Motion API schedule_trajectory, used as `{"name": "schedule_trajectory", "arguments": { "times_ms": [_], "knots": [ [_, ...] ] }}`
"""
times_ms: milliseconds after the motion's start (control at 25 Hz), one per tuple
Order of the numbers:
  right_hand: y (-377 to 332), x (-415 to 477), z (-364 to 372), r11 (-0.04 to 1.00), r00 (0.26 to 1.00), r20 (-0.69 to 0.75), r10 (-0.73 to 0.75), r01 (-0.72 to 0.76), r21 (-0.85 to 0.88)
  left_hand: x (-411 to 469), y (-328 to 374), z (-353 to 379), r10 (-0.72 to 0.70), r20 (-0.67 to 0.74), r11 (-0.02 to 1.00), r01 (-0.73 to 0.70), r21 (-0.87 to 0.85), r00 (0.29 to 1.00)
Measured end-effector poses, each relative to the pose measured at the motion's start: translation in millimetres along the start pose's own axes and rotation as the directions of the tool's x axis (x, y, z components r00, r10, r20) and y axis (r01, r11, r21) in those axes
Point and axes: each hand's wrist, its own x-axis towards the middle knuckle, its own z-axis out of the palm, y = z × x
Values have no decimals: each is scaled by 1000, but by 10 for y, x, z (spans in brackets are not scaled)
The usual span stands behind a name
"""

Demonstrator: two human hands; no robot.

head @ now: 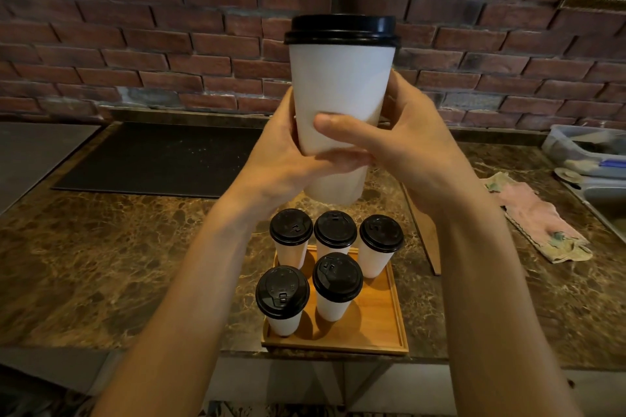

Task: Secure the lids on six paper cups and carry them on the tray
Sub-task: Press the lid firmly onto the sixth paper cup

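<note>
Holding sixth cup (338, 88) aloft, left grip (281, 159) and right grip (416, 152) wrapped round it; careless lowering could topple cups (330, 305) on tray (382, 322).

Above counter (101, 264), raised cup (338, 88) sits between left hand (281, 159) and right hand (416, 152); five cups (337, 276) on tray (379, 325) below, three behind two; cloth (538, 220) right, mat (162, 159) behind left.

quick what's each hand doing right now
Left hand: grips the lidded cup near its base.
Right hand: grips the same cup.
</note>
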Motion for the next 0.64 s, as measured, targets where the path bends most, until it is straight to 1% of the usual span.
{"name": "schedule_trajectory", "arguments": {
  "times_ms": [200, 360, 480, 560, 640],
  "knots": [
    [-27, 6, 123, 996, 985, -170, -11, -4, -89, 44, 2, 86, 47, -118, 998, -41, 55, 992],
    [-12, -28, 248, 978, 957, -286, -54, -7, -209, 48, -12, 148, 63, -157, 996, -53, 67, 986],
    [-24, -28, 232, 977, 952, -299, -64, -1, -212, 44, -5, 134, 43, -134, 998, -36, 54, 990],
    [-34, -21, 186, 986, 959, -279, -50, 3, -166, 47, 19, 89, 26, -98, 999, -21, 46, 995],
    [-42, -20, 147, 987, 968, -243, -58, 19, -158, 54, 33, 45, 8, -51, 999, -6, 35, 999]
  ]
}}
